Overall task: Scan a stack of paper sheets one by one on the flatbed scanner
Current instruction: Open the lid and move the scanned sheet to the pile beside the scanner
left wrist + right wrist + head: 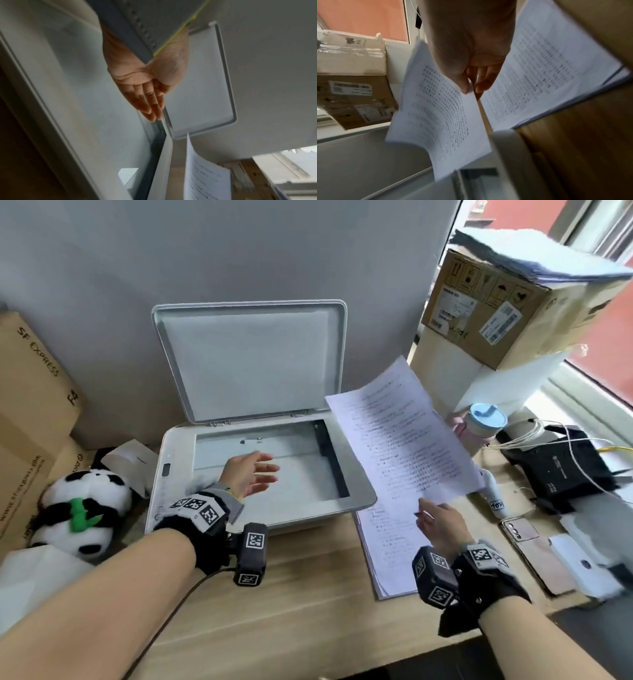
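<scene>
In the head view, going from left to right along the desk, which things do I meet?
Toy panda → scanner → left hand → held sheet → blue-lidded cup → black device.

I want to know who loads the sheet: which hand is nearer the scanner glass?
Left. The left hand hovers open over the scanner glass; the right hand is off to its right, pinching a printed sheet.

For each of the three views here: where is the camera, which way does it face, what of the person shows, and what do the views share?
Head: above the desk, looking down at the scanner; both forearms show, left hand, right hand.
Left wrist: along the open palm over the glass.
Right wrist: along the grip pinching the sheet, the stack behind.
Shared: all three show the sheet and scanner.
</scene>
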A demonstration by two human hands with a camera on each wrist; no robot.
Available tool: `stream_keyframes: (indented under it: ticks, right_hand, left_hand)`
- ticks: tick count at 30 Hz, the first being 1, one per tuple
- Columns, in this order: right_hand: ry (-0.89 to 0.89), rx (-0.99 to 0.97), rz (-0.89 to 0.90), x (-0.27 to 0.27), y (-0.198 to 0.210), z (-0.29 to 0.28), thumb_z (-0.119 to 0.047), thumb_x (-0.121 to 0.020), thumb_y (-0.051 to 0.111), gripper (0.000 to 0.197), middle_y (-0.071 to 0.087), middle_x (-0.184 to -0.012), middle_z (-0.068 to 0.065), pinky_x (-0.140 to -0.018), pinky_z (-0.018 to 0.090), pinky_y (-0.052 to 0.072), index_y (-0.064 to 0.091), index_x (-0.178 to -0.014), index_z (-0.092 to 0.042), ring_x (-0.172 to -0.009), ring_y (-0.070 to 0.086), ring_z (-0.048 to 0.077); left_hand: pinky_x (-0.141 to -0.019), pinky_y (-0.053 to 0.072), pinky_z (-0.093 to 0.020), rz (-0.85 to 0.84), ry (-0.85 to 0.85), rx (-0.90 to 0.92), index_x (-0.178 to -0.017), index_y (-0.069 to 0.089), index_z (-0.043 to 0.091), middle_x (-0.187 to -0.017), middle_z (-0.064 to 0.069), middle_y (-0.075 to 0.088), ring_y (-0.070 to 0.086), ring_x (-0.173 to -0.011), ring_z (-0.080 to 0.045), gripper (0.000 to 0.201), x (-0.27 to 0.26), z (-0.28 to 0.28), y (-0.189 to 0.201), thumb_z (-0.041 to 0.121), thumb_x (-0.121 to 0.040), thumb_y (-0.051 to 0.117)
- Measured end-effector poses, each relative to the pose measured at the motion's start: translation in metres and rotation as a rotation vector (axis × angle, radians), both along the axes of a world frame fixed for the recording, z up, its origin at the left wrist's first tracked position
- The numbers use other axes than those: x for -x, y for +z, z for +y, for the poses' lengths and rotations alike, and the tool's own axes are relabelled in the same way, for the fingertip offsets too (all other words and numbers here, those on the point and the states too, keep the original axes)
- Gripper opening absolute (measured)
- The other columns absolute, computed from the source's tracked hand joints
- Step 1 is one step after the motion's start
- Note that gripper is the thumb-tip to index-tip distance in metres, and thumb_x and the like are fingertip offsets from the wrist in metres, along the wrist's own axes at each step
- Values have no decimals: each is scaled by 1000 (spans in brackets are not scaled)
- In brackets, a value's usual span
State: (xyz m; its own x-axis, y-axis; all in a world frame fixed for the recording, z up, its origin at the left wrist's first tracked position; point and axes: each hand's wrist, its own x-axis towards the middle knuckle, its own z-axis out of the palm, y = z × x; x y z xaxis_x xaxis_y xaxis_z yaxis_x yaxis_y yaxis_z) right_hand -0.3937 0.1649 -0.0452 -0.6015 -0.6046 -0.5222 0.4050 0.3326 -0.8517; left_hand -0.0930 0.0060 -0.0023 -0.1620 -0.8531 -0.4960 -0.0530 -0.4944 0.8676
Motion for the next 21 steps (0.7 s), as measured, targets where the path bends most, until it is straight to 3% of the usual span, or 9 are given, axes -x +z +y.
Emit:
stream_keyframes:
  ticks: [2, 6, 9, 11, 13, 16, 18, 19, 21]
  right_hand:
    - [-23, -36, -39, 6, -10, 12, -1, -91, 53, 10, 57, -83, 10, -41, 13, 45, 48, -85, -8, -69, 56, 17]
    - [-82, -162, 7, 10, -23, 30, 2, -90, 51, 21, 54, -75, 10, -34, 10, 35, 44, -74, -11, -59, 47, 16]
    - [-145, -207, 8, 11, -41, 39, 5, -89, 45, 22, 51, -72, 13, -35, 10, 37, 45, -72, -9, -58, 44, 18]
    - [-213, -284, -23, 16, -58, 41, -2, -93, 44, 14, 59, -91, 17, -50, 15, 45, 56, -87, -4, -75, 54, 25]
    - [-176, -373, 102, 8, -66, 46, -15, -98, 41, 20, 61, -119, 8, -79, 21, 44, 58, -106, -5, -97, 57, 19]
    - [205, -691, 423, -1, -71, 53, -28, -100, 37, 30, 59, -127, 5, -90, 24, 39, 41, -72, -19, -115, 52, 20]
    - [380, -802, 510, -5, -72, 52, -32, -100, 36, 37, 63, -114, 7, -91, 26, 39, 33, -65, -21, -119, 51, 24]
    - [373, -801, 457, -7, -76, 52, -32, -100, 36, 38, 63, -96, 5, -91, 26, 40, 33, -64, -21, -116, 53, 25]
    - [62, -660, 67, -9, -86, 53, -22, -100, 37, 33, 46, -71, 1, -88, 30, 46, 38, -67, -17, -96, 60, 25]
  left_hand:
    - [-44, 45, -16, -16, -16, 13, -87, 61, 13, -79, -6, 66, 62, -51, -13, 29, 15, 3, -4, 22, -100, 36]
    - [-42, 42, -14, -62, -23, 61, -87, 62, 13, -75, -4, 66, 59, -43, -8, 29, 33, 10, -12, 20, -98, 36]
    - [-44, 41, -15, -107, -2, 111, -84, 63, 15, -75, -4, 66, 58, -47, -9, 29, 37, 13, -16, 19, -97, 37]
    - [-45, 39, -14, -142, 18, 133, -85, 64, 13, -74, -4, 66, 56, -52, -12, 30, 38, 12, -20, 19, -97, 37]
    - [-45, 37, -15, -154, 51, 137, -85, 64, 12, -73, -4, 64, 53, -54, -13, 30, 37, 12, -23, 16, -97, 37]
    - [-44, 35, -15, -184, 87, 150, -88, 63, 9, -71, -4, 62, 51, -49, -11, 28, 32, 12, -28, 13, -96, 37]
    - [-43, 35, -14, -204, 98, 159, -91, 63, 7, -71, -4, 61, 50, -49, -11, 28, 28, 13, -30, 14, -97, 36]
    - [-44, 35, -14, -209, 101, 160, -92, 63, 7, -71, -4, 60, 50, -52, -12, 28, 26, 13, -31, 14, -97, 36]
    - [-44, 35, -14, -217, 108, 158, -91, 62, 8, -73, -5, 60, 50, -54, -14, 28, 22, 14, -32, 14, -97, 35]
